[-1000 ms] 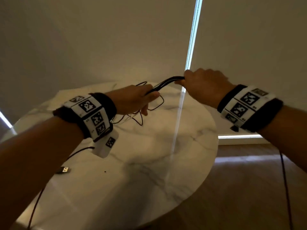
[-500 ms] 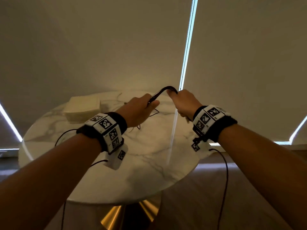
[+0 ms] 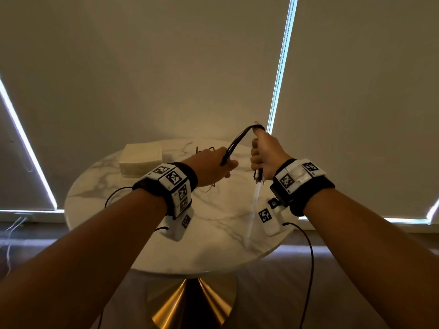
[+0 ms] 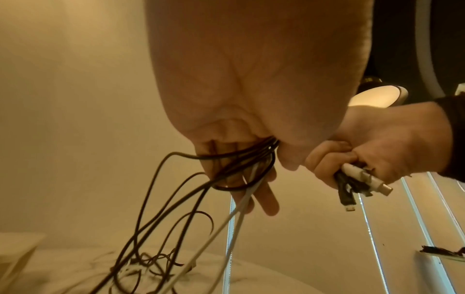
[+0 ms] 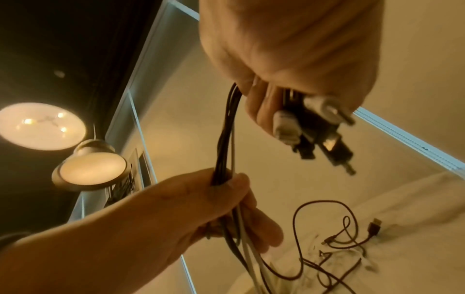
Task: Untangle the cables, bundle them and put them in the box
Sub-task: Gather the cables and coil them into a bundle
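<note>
Both hands are raised above the round marble table [image 3: 166, 233], sharing one bunch of cables [image 3: 234, 146] — mostly dark strands with a pale one or two among them. The right hand [image 3: 266, 157] is fisted around the plug ends, thumb up, so the cables arch over the top of it and the connectors [image 5: 314, 127] stick out below the fingers, white and black ones bunched together. The left hand [image 3: 211, 167] grips the same bunch lower down, fingers curled round the strands just beside the right hand. From that hand the loose lengths [image 4: 161, 228] hang down and trail onto the table, where they lie in an untidy heap of loops [image 5: 334, 244] with a flat plug [image 5: 375, 226] at the far edge of the heap. A pale box [image 3: 141, 160] sits on the table's far left part, well apart from the hands — no cable can be seen in it from here.
</note>
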Tool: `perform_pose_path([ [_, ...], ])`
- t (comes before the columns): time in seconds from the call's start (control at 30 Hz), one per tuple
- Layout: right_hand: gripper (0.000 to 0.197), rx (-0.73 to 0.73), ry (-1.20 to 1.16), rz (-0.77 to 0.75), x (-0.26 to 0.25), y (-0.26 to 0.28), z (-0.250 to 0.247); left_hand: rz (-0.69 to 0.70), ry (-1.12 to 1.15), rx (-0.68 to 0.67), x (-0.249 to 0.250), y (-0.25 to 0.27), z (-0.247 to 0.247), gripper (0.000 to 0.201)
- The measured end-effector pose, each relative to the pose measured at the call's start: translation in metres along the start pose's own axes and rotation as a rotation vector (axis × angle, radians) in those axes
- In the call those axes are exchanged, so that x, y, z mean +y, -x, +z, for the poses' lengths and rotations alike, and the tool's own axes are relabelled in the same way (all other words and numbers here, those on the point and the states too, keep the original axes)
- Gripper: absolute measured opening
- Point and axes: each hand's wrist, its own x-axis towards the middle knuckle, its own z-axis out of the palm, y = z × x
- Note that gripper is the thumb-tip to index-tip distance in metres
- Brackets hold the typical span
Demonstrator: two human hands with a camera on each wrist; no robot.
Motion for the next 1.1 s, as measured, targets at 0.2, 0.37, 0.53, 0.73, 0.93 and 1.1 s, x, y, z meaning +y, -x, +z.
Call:
perform_pose_path([
  [0.2,0.055,-0.007,-0.241,0.052,-0.01,0.003,-0.01,-0.05,0.022,-0.08,0.018,0.002,-0.004,0.033],
  [0.37,0.055,-0.007,-0.343,0.063,-0.015,0.006,-0.016,-0.062,-0.02,-0.052,0.021,0.006,0.003,0.033],
  [0.53,0.05,0.01,-0.525,0.055,-0.015,0.004,-0.015,-0.062,-0.028,-0.026,0.025,0.012,0.007,0.041],
  [0.73,0.037,0.018,-0.564,-0.018,-0.018,0.007,-0.011,0.086,-0.234,0.087,0.028,0.026,0.01,0.024],
  [0.93,0.039,0.065,-0.481,-0.052,-0.009,0.018,-0.002,0.155,-0.335,0.213,0.031,0.027,0.014,0.03],
  [1.1,0.047,0.041,-0.078,-0.102,-0.001,0.02,0.004,0.178,-0.568,0.283,0.029,0.031,0.011,0.029],
])
